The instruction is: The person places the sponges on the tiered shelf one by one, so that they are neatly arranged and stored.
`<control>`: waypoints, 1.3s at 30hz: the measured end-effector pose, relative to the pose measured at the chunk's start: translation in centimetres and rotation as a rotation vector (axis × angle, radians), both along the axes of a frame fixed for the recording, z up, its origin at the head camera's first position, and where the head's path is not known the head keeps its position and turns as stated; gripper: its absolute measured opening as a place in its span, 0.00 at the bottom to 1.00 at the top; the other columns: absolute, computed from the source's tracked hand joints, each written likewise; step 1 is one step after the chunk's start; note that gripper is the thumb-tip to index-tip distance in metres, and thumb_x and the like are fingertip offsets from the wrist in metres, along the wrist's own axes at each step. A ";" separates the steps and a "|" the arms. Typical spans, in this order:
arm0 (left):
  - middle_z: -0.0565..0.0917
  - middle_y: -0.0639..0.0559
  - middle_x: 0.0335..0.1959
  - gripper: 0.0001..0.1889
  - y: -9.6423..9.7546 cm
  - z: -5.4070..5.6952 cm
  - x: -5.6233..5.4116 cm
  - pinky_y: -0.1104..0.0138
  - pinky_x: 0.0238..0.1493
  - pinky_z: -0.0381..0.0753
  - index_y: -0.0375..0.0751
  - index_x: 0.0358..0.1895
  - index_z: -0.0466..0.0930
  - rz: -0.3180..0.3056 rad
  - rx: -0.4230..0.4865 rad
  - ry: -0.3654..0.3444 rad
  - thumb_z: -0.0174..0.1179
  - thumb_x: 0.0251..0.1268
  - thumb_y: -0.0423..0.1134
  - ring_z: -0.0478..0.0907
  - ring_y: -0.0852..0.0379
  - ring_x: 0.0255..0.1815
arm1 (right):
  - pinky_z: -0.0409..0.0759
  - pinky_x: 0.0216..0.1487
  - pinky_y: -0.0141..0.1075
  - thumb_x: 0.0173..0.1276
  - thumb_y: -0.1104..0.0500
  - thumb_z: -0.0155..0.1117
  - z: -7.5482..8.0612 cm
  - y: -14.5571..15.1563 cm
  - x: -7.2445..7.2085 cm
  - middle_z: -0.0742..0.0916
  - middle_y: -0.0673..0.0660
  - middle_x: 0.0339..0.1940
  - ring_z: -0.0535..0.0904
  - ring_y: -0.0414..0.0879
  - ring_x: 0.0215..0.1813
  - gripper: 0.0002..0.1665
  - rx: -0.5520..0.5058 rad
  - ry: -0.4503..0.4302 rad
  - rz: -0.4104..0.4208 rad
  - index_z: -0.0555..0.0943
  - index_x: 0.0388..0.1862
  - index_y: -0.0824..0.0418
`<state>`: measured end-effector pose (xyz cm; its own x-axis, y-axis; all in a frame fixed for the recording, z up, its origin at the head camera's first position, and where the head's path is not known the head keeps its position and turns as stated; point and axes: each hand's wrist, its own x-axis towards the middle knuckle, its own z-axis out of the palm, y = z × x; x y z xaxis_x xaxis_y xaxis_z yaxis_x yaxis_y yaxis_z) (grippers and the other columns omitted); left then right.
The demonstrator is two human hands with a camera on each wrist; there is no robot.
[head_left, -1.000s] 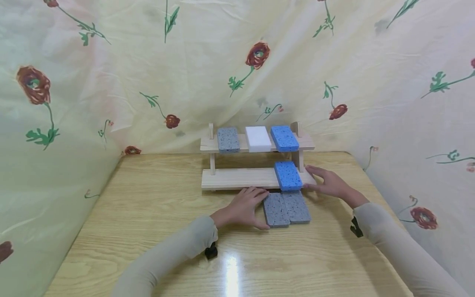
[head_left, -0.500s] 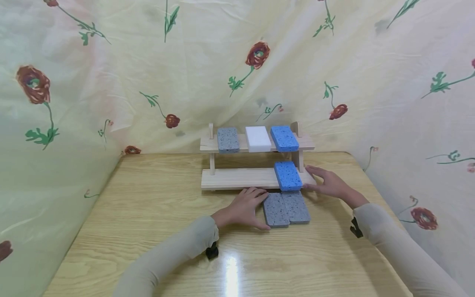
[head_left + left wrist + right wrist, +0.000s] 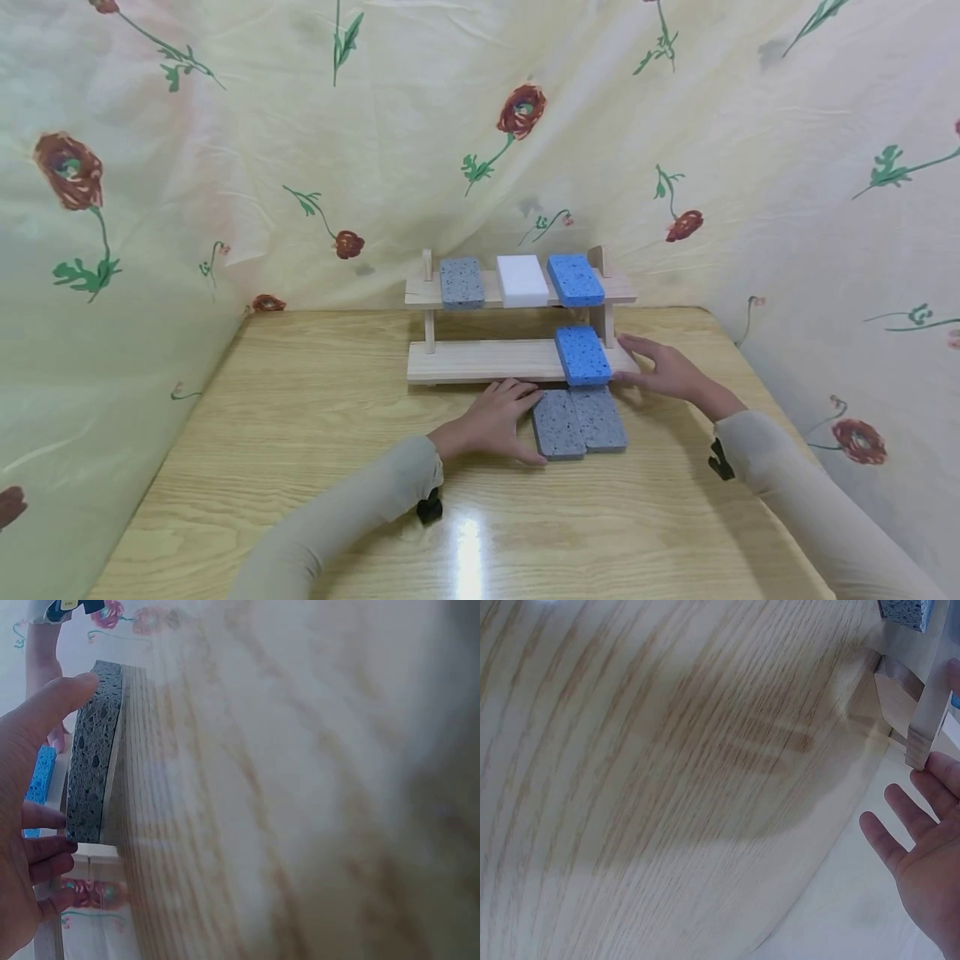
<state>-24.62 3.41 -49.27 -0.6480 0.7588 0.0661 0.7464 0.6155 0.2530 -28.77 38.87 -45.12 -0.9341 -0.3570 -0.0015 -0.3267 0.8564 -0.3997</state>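
Observation:
Two grey speckled sponges lie side by side on the table, the left sponge (image 3: pixel 558 425) against the right one (image 3: pixel 599 419). My left hand (image 3: pixel 493 422) spans the left sponge, thumb at its near end and fingers at its far end; the left wrist view shows both touching it. At the right end of the two-tier wooden shelf (image 3: pixel 480 362), my right hand (image 3: pixel 670 372) holds the lower board between thumb and fingers. Its other fingers are spread apart in the right wrist view. On that board, a blue sponge (image 3: pixel 582 355) lies just left of my right hand.
A grey sponge (image 3: pixel 461 282), a white block (image 3: pixel 522 281) and a blue sponge (image 3: pixel 575 280) sit along the upper board. Behind the shelf hangs a flower-patterned cloth (image 3: pixel 420 125), which also covers both sides. Light glares on the wooden table (image 3: pixel 337 500) in front.

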 end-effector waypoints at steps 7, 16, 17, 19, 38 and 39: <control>0.63 0.51 0.80 0.59 0.1 0.2 0.1 0.50 0.78 0.62 0.47 0.81 0.57 0.007 -0.021 -0.005 0.65 0.49 0.77 0.61 0.51 0.78 | 0.61 0.74 0.67 0.69 0.39 0.67 0.0 0.0 -0.1 0.67 0.70 0.79 0.60 0.72 0.78 0.50 0.003 -0.005 -0.005 0.63 0.79 0.68; 0.64 0.51 0.80 0.59 0.2 0.5 0.3 0.51 0.77 0.62 0.47 0.81 0.58 0.017 -0.043 -0.003 0.64 0.50 0.77 0.61 0.51 0.77 | 0.61 0.74 0.67 0.69 0.40 0.67 0.0 0.0 -0.1 0.67 0.70 0.78 0.60 0.72 0.78 0.50 0.002 0.005 0.001 0.63 0.78 0.68; 0.64 0.50 0.79 0.59 0.2 0.6 0.3 0.51 0.77 0.63 0.46 0.81 0.58 0.017 -0.044 -0.003 0.64 0.50 0.77 0.61 0.51 0.77 | 0.61 0.74 0.67 0.69 0.40 0.67 0.0 0.0 -0.1 0.67 0.70 0.78 0.60 0.72 0.78 0.50 0.001 0.006 0.000 0.63 0.78 0.67; 0.64 0.51 0.79 0.59 0.3 0.6 0.4 0.51 0.77 0.63 0.46 0.81 0.58 0.021 -0.047 -0.003 0.65 0.50 0.77 0.61 0.51 0.77 | 0.61 0.74 0.67 0.69 0.40 0.68 0.0 0.0 -0.1 0.68 0.70 0.78 0.60 0.72 0.78 0.50 0.000 0.007 -0.001 0.63 0.78 0.67; 0.65 0.51 0.79 0.59 0.6 0.4 0.2 0.52 0.75 0.64 0.46 0.81 0.58 0.036 -0.059 0.013 0.63 0.50 0.78 0.62 0.52 0.76 | 0.60 0.74 0.67 0.69 0.39 0.67 0.0 0.1 -0.3 0.67 0.70 0.79 0.59 0.72 0.78 0.51 0.002 -0.014 -0.010 0.62 0.79 0.67; 0.65 0.51 0.79 0.58 0.6 0.4 0.2 0.52 0.76 0.64 0.47 0.81 0.58 0.036 -0.059 0.011 0.63 0.50 0.78 0.62 0.52 0.76 | 0.60 0.74 0.67 0.69 0.39 0.67 0.0 0.1 -0.3 0.67 0.70 0.79 0.59 0.72 0.78 0.51 0.000 -0.015 -0.011 0.62 0.79 0.67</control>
<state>-24.42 3.99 -48.84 -0.6747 0.7376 0.0290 0.7259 0.6559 0.2070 -29.09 38.93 -45.11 -0.9377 -0.3471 -0.0157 -0.3115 0.8597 -0.4049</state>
